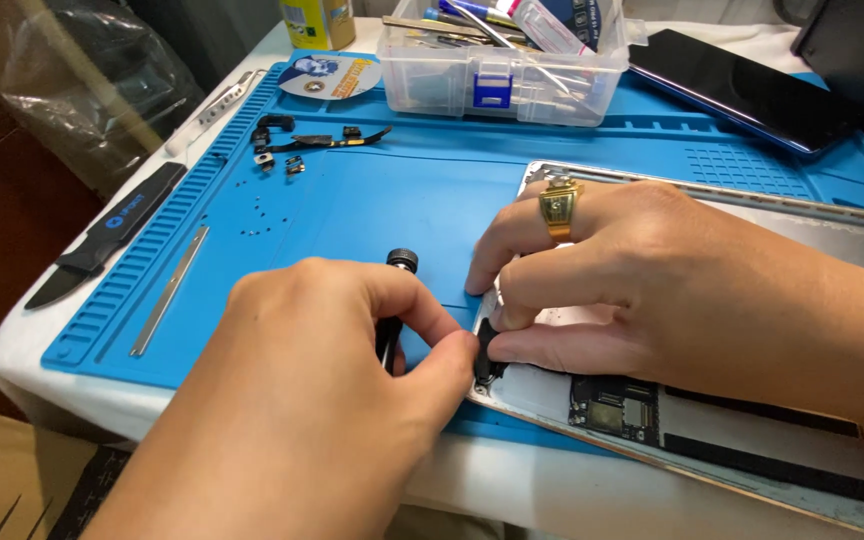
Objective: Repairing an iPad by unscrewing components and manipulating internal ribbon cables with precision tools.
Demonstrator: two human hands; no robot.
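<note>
Tablet shell, opened and lying on the blue mat's right side, is what we are working on. From the head view, we are curling our left hand around a black screwdriver, its tip hidden, while our right hand is pinching a small black part at the shell's corner. Slipping here could, we judge, scratch the exposed board.

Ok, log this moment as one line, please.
left hand: grips black screwdriver | right hand: pinches small black part at corner of opened tablet shell | surface: blue repair mat
</note>
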